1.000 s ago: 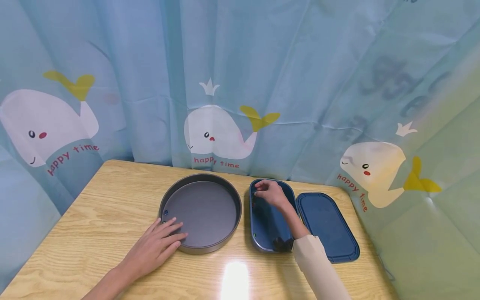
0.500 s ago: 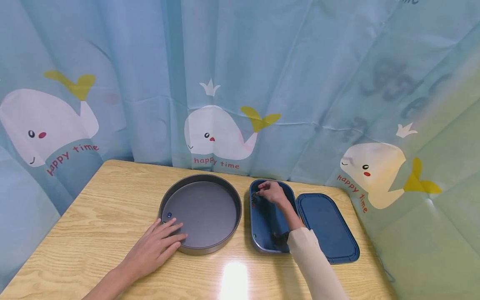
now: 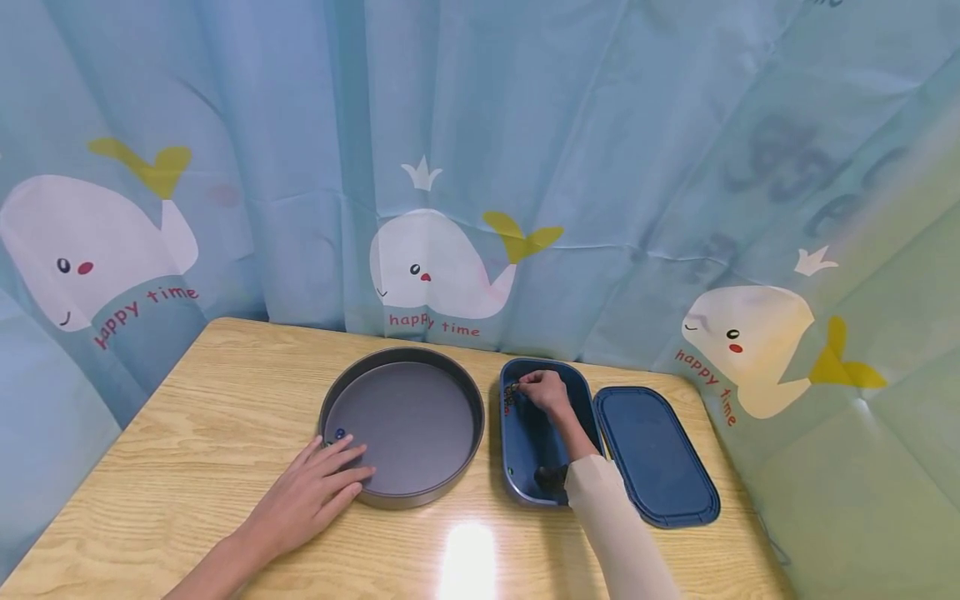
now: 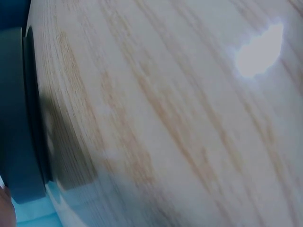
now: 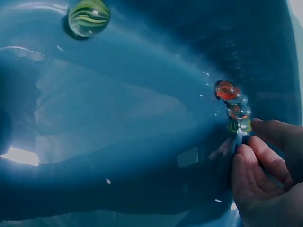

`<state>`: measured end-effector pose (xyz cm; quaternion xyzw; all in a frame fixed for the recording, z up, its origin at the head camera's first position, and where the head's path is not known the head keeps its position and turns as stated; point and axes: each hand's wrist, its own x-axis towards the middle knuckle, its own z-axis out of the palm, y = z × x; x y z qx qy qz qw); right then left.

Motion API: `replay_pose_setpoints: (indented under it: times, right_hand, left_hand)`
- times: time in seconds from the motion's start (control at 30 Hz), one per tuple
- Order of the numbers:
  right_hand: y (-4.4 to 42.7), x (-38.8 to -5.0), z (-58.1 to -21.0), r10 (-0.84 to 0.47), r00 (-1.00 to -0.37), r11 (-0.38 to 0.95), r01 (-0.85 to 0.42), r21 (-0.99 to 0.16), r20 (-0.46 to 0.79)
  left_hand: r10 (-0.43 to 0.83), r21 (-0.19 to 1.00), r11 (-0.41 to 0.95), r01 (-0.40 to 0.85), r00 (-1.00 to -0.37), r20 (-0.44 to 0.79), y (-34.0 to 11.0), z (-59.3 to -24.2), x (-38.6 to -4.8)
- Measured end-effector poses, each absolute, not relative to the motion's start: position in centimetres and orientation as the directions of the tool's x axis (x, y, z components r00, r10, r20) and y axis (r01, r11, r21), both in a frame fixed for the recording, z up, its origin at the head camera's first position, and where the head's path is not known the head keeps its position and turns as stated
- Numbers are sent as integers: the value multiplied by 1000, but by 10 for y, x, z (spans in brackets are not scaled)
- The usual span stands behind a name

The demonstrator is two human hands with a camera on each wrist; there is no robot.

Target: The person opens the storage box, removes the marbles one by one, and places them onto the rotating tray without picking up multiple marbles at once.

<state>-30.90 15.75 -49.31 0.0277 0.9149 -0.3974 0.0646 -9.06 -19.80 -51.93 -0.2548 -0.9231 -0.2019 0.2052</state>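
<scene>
My left hand [image 3: 311, 492] rests with spread fingers over the near-left rim of a round dark grey pan [image 3: 431, 433]. Close to its fingertips, inside the pan, lies a blue marble [image 3: 340, 433], with a small green thing at the rim partly covered. My right hand [image 3: 546, 390] reaches into a blue rectangular container [image 3: 528, 442]. Its bent fingers [image 5: 258, 163] are at a row of glass marbles along the wall, among them an orange-red marble [image 5: 227, 90] and a yellow-green marble [image 5: 245, 125]. Whether a marble is pinched is hidden. A green-striped marble [image 5: 89, 18] lies apart.
A blue lid [image 3: 660, 458] lies flat to the right of the container. Both vessels stand on a wooden table [image 3: 247, 392]. Behind it hangs a blue curtain [image 3: 300, 167] with printed whales.
My right hand has lowered further into the container, its fingertips now down at the marbles. In the pan the blue marble has rolled slightly right and nearer. My left hand stays put.
</scene>
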Motion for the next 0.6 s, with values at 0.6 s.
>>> replay_pose_setpoints:
  times: [0.6]
  right_hand:
    - [152, -307, -498, 42, -994, 698, 102, -709, -102]
  left_hand:
    - [385, 278, 793, 542, -800, 461, -198, -517, -90]
